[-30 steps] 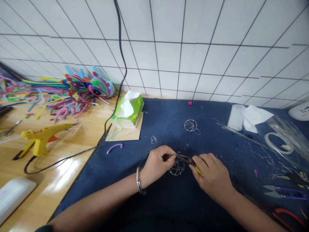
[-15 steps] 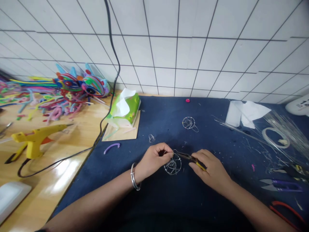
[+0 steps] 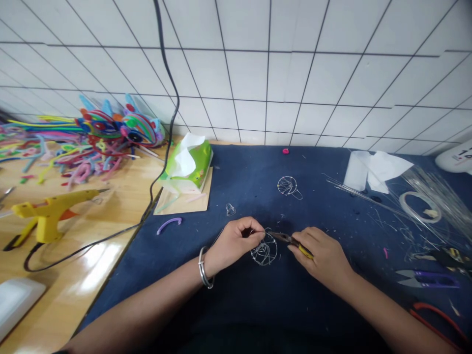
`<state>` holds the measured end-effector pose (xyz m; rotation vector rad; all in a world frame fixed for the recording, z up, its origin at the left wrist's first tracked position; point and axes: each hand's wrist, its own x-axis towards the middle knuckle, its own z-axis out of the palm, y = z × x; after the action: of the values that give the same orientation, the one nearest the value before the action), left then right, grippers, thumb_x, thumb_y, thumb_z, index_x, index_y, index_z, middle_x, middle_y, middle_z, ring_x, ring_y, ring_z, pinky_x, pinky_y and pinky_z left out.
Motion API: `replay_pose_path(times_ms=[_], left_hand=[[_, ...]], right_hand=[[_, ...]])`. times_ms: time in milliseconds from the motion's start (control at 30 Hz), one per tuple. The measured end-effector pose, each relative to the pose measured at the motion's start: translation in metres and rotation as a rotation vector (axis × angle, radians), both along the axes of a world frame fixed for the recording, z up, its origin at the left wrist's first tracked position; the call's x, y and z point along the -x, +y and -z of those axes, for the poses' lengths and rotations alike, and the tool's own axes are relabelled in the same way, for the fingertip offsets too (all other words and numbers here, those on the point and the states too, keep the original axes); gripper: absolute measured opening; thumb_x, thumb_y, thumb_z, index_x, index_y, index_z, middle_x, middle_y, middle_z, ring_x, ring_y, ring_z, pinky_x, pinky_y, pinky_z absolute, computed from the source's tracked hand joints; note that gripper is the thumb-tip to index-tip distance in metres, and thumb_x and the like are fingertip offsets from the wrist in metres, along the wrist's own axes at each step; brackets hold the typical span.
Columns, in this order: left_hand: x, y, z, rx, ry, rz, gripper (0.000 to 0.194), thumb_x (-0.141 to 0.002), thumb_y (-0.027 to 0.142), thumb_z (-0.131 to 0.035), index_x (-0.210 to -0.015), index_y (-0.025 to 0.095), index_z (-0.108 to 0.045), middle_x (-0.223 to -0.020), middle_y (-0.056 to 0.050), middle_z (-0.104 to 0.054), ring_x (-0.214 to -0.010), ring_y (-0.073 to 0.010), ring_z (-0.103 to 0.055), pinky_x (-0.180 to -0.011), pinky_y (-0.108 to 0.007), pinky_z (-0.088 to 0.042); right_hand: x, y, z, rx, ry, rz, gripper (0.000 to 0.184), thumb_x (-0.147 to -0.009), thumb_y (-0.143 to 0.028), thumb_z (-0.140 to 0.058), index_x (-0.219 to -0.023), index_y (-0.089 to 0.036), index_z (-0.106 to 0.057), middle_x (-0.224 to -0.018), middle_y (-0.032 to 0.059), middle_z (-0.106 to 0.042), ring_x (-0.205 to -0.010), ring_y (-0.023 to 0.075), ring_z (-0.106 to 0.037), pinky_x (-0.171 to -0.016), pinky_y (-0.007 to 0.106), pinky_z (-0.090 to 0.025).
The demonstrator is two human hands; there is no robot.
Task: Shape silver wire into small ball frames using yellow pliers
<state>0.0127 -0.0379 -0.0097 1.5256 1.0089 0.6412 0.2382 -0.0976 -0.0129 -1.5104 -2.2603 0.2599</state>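
My left hand (image 3: 238, 241) pinches the upper left edge of a round wire ornament (image 3: 264, 251), a silvery ring crossed by thin bent wires. Yellow-handled needle-nose pliers (image 3: 303, 250) are gripped in my right hand (image 3: 322, 253). Their jaws point left and reach the ring's top, close to my left fingertips; whether they bite on a wire is too small to tell. Behind, on the dark blue cloth, lies a second wire ring (image 3: 287, 185) with a loose loop. A small tangle of wire (image 3: 230, 210) rests beyond my left hand.
On the left are a yellow glue gun (image 3: 55, 211) with its black cable, a green tissue pack (image 3: 191, 162) and colourful pipe cleaners (image 3: 84, 157). Purple snips (image 3: 429, 279), red-handled pliers or scissors (image 3: 438, 317), a wire coil (image 3: 420, 207) and loose straight wires (image 3: 442, 196) lie right.
Both hands keep nearly the same place at the wire ornament. The pliers' jaws look slightly turned. The whole view has shifted a little.
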Motion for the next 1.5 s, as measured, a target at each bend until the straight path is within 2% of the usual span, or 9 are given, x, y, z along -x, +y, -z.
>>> replay_pose_path(times_ms=[1100,1367,1500], left_hand=[[0.0012,0.0031,-0.0014,0.013,0.032,0.040,0.005,-0.077,0.019,-0.055,-0.078,0.013,-0.054,-0.067,0.002,-0.049,-0.059,-0.0067,-0.042,-0.055,-0.020,-0.035],[0.0016,0.0034,-0.0048,0.070,-0.002,0.057,0.005,-0.076,0.017,-0.055,-0.079,0.013,-0.055,-0.067,0.003,-0.049,-0.058,-0.0063,-0.041,-0.055,-0.020,-0.035],[0.0012,0.0024,-0.0058,0.070,-0.016,0.070,0.005,-0.075,0.015,-0.055,-0.079,0.012,-0.055,-0.068,0.002,-0.050,-0.059,-0.0065,-0.043,-0.056,-0.020,-0.036]], right_hand=[[-0.0031,-0.0022,0.0003,0.050,0.041,0.042,0.017,-0.085,-0.030,-0.049,-0.095,-0.021,-0.058,-0.082,0.0028,-0.058,-0.076,0.0142,-0.053,-0.069,0.027,-0.042],[-0.0012,-0.0004,-0.0010,0.277,0.172,0.061,0.017,-0.085,-0.032,-0.047,-0.096,-0.023,-0.057,-0.079,0.0004,-0.057,-0.072,0.0127,-0.053,-0.065,0.025,-0.041],[0.0017,-0.0001,-0.0028,0.320,0.182,0.054,0.017,-0.085,-0.032,-0.047,-0.095,-0.024,-0.057,-0.079,0.0007,-0.056,-0.073,0.0135,-0.053,-0.065,0.026,-0.041]])
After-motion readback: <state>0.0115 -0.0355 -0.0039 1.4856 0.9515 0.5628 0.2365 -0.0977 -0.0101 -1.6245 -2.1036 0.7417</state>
